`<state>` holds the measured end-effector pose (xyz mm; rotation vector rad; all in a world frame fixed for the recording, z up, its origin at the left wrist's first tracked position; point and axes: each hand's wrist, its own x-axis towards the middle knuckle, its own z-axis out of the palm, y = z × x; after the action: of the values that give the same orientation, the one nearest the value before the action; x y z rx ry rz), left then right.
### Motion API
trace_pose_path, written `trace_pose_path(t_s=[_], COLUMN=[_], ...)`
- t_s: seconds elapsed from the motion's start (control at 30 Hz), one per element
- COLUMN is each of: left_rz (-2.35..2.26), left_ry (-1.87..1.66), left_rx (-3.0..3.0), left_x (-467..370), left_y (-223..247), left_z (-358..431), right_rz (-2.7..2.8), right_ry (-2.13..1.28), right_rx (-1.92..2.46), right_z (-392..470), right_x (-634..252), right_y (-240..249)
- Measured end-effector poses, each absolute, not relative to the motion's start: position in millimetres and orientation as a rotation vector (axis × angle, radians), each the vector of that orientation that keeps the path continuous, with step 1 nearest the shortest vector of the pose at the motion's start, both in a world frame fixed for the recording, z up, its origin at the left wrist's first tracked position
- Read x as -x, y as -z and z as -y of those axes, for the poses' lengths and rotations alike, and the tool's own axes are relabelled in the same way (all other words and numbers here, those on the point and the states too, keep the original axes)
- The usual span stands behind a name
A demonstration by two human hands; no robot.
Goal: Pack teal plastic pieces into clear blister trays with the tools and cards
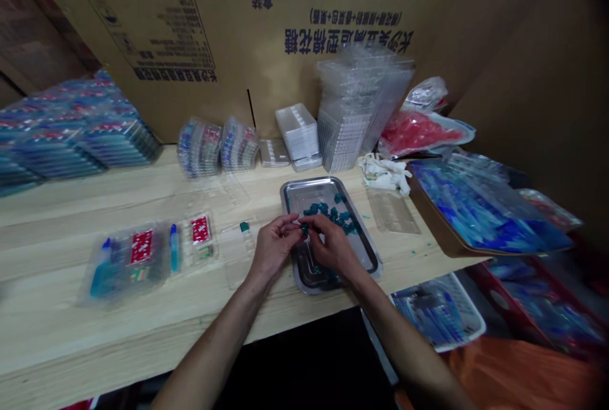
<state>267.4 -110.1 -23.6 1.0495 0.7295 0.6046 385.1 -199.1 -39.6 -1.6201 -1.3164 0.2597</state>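
Observation:
Both hands meet over the left side of a metal tray [364, 251], pinching a small dark green piece [305, 230] between them. My left hand [276, 242] has its thumb and fingers closed at the piece. From the other side, my right hand [329, 242] grips it with bent fingers. Several similar dark green lumps [333, 214] lie loose in the tray; their exact kind is too small to tell. Left of my hands is a clear plastic blister tray [233, 256], with one green piece [244, 226] in its upper part.
Filled clear packs [114, 264] lie at left beside a blue pen-like tube [174, 248]. Stacked clear trays [349, 112] stand at the back against a cardboard box [228, 35]. To the right are white gloves [386, 173] and a carton of blue packets [480, 207].

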Motion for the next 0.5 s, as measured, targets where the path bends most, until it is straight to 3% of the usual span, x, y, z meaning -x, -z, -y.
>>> trace_pose_path(t_s=[0.33, 0.5], left_rz=[-0.793, -0.794], left_ry=[-0.645, -0.591], left_rx=[-1.402, -1.239], left_x=[-260, -257], left_y=[30, 32], left_z=[111, 116], right_rz=[1.233, 1.129], right_ry=[-0.353, -0.427], right_rx=[1.729, 1.751], right_z=[194, 193], right_x=[-374, -376], right_y=[40, 48])
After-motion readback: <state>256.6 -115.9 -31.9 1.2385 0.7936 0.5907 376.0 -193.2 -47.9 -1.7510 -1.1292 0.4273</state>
